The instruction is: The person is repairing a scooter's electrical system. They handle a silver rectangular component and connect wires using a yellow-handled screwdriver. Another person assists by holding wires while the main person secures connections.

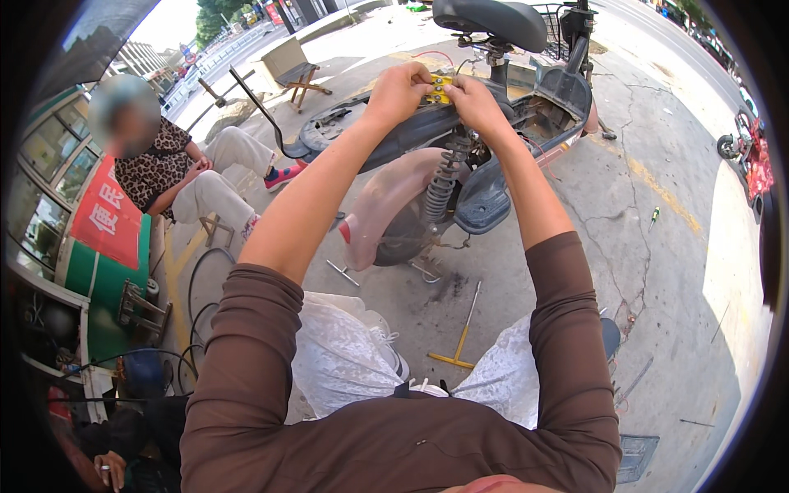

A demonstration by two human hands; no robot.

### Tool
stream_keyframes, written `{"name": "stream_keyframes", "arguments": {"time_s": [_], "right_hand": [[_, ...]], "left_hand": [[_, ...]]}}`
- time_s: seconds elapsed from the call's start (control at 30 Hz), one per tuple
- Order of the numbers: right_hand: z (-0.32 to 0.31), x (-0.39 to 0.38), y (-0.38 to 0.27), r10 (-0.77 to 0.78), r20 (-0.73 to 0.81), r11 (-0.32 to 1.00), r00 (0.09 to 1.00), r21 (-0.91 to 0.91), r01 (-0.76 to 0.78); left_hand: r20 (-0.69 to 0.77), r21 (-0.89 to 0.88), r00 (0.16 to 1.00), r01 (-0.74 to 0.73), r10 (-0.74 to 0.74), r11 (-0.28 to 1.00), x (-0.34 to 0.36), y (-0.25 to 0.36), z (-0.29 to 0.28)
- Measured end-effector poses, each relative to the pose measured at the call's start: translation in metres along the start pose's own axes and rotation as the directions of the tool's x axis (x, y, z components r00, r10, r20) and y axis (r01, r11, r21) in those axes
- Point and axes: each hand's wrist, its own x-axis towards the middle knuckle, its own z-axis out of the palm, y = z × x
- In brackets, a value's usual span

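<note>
My left hand (398,95) and my right hand (480,108) meet over a partly dismantled electric scooter (403,135). Between their fingertips they pinch a small yellow piece (438,89) with several round, dark or silvery spots; its exact kind is too small to make out. Below my hands are the scooter's coil spring shock absorber (444,185), a pale, see-through-looking rear fender (394,197) and a dark plastic part (483,205). The black saddle (493,23) rises just beyond my hands.
On the concrete lie a yellow T-handle wrench (462,338), a silver T-shaped tool (343,273) and a screwdriver (654,217). A seated person (197,164) is at the left. Another person's hand (109,469) shows at lower left. A red motorbike (754,156) stands far right.
</note>
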Motion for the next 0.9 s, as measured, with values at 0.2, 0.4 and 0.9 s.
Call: {"name": "stream_keyframes", "arguments": {"time_s": [0.2,0.4,0.9], "right_hand": [[0.003,-0.005,-0.009,-0.135,-0.079,0.979,0.988,-0.166,0.121],[0.005,-0.006,-0.013,-0.172,-0.082,0.975,0.982,-0.154,0.158],[0.012,-0.004,-0.01,-0.118,-0.153,0.988,0.981,-0.117,0.101]], "left_hand": [[0.02,-0.095,0.997,0.074,-0.072,0.993,0.002,-0.005,-0.003],[0.05,-0.349,0.987,0.158,-0.15,0.924,0.005,-0.013,0.0],[0.018,-0.168,0.998,0.059,-0.057,0.984,0.005,-0.015,0.003]]}}
